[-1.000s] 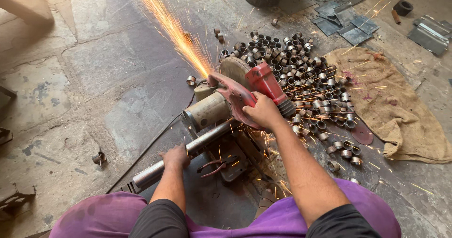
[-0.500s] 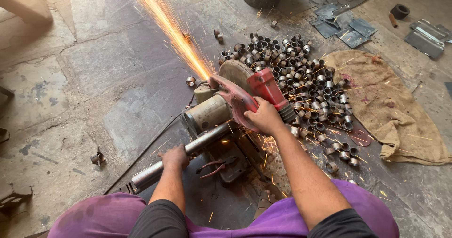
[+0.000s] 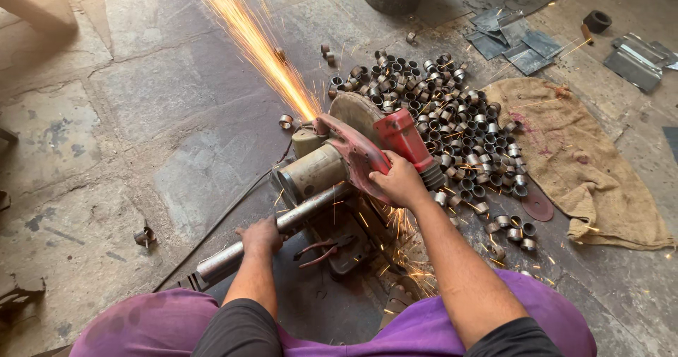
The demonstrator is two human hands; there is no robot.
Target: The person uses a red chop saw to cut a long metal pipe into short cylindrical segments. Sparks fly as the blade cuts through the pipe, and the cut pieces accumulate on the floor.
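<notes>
Seated on the stone floor (image 3: pixel 106 110), your left hand (image 3: pixel 261 235) is clamped round the steel pipe (image 3: pixel 282 224), whose long axis runs from near left up to far right, into the chop saw (image 3: pixel 339 163). Just beyond, your right hand (image 3: pixel 399 182) is closed on the saw's red handle (image 3: pixel 404 139), the nearer grip to the cut. Sparks (image 3: pixel 254 43) fly far left. Farther right lies a heap of cut rings (image 3: pixel 452 117), touching a burlap sack (image 3: pixel 575 159).
</notes>
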